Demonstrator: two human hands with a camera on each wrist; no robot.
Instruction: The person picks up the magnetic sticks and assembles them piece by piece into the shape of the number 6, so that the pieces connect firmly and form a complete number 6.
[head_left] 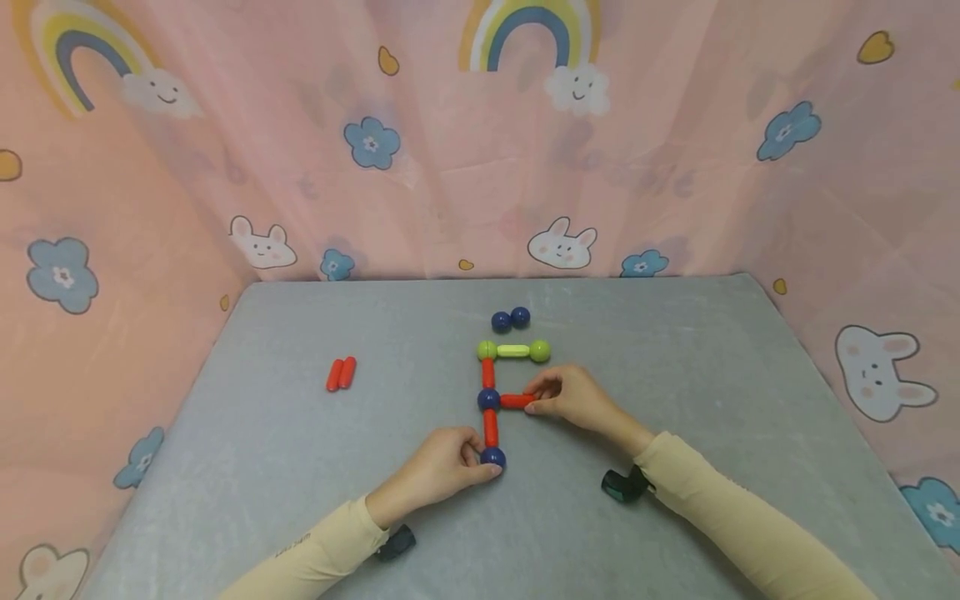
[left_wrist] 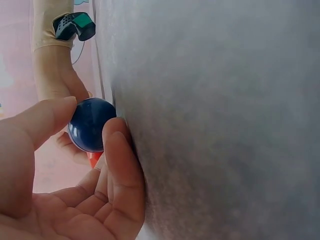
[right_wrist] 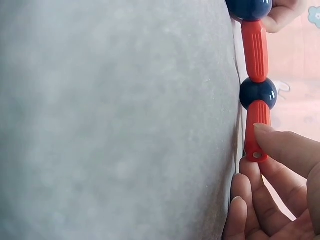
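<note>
My left hand (head_left: 438, 468) pinches the dark blue ball (left_wrist: 92, 124) at the near end of a ball-and-stick figure on the table. From that ball a red stick (head_left: 491, 427) runs away to a second blue ball (head_left: 488, 400), and another red stick (head_left: 488, 372) continues to a green ball (head_left: 487, 351). A light green stick (head_left: 513, 351) joins it to another green ball (head_left: 539, 351) on the right. My right hand (head_left: 576, 398) holds a red stick (right_wrist: 258, 132) between thumb and fingers, its inner end against the middle blue ball.
Two loose blue balls (head_left: 521, 317) sit just beyond the figure. Off to the left, a pair of red sticks (head_left: 347, 372) lies side by side on the grey table (head_left: 225, 483). A pink printed curtain (head_left: 450, 200) rises along the back and sides.
</note>
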